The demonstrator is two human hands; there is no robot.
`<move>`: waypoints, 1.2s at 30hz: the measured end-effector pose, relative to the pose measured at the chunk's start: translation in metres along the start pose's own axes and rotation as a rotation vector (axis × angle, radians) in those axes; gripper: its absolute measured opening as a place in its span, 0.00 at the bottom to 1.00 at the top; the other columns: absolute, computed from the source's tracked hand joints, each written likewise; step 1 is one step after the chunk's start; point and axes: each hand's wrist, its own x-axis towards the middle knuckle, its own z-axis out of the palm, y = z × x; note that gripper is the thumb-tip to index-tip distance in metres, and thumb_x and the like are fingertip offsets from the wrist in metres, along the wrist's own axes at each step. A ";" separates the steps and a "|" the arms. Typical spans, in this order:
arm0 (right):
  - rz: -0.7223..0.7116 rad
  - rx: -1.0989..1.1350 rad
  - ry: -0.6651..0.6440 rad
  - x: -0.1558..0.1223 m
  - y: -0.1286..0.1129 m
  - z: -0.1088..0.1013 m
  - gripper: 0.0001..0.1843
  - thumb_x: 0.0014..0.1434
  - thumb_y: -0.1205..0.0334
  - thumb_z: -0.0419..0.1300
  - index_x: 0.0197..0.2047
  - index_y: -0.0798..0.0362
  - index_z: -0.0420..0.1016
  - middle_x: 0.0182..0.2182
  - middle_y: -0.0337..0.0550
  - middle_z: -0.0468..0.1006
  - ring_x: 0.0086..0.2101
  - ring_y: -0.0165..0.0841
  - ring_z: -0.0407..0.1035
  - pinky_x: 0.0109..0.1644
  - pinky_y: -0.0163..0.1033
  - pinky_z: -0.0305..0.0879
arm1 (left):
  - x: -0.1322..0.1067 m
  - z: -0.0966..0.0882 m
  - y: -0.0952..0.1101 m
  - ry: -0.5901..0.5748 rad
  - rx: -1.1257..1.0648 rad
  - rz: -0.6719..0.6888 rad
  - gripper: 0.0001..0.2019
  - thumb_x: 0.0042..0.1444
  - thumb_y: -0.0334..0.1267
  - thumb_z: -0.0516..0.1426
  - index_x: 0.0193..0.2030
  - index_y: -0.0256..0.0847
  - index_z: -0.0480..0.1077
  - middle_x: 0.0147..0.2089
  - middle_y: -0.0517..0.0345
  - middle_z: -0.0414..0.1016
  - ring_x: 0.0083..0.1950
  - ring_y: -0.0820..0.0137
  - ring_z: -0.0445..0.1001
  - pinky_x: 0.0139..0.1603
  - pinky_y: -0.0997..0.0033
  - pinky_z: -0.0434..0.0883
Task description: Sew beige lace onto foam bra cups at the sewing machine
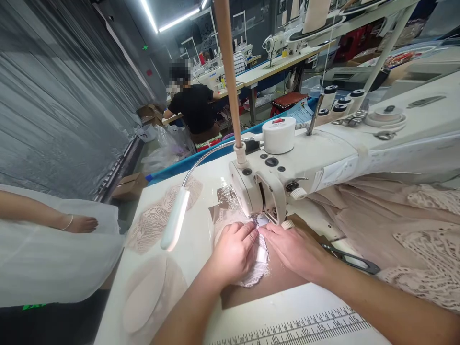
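Observation:
My left hand (233, 253) and my right hand (293, 248) lie side by side on a small white lace piece (259, 269), pressing it flat just in front of the needle area (262, 220) of a white sewing machine (323, 163). Fingers of both hands are bent down onto the lace, fingertips nearly touching under the presser foot. The lace rests on a brown fabric patch (273, 287) on the white table (201, 239). Most of the lace is hidden beneath my hands.
A gooseneck lamp (175, 218) hangs left of the machine. Lace cups (154, 220) and a foam pad (143, 297) lie at the left. Scissors (350, 258) and beige lace fabric (413, 230) sit at the right. Another person's arm (46, 215) reaches in at far left; a seated worker (194, 105) is behind.

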 end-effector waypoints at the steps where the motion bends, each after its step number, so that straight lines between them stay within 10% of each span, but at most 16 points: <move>1: -0.005 0.000 0.004 0.000 0.000 0.001 0.19 0.53 0.76 0.49 0.45 0.57 0.73 0.34 0.44 0.75 0.25 0.31 0.59 0.27 0.38 0.48 | 0.000 0.001 -0.001 0.003 -0.002 0.004 0.19 0.60 0.33 0.49 0.58 0.35 0.65 0.59 0.47 0.68 0.51 0.57 0.66 0.49 0.54 0.68; 36: -0.004 0.067 0.124 -0.001 0.008 0.001 0.18 0.64 0.70 0.44 0.46 0.52 0.73 0.35 0.44 0.78 0.33 0.34 0.69 0.36 0.37 0.60 | -0.005 -0.010 -0.006 0.011 -0.067 0.014 0.19 0.61 0.45 0.51 0.56 0.41 0.68 0.59 0.47 0.68 0.55 0.56 0.65 0.54 0.51 0.63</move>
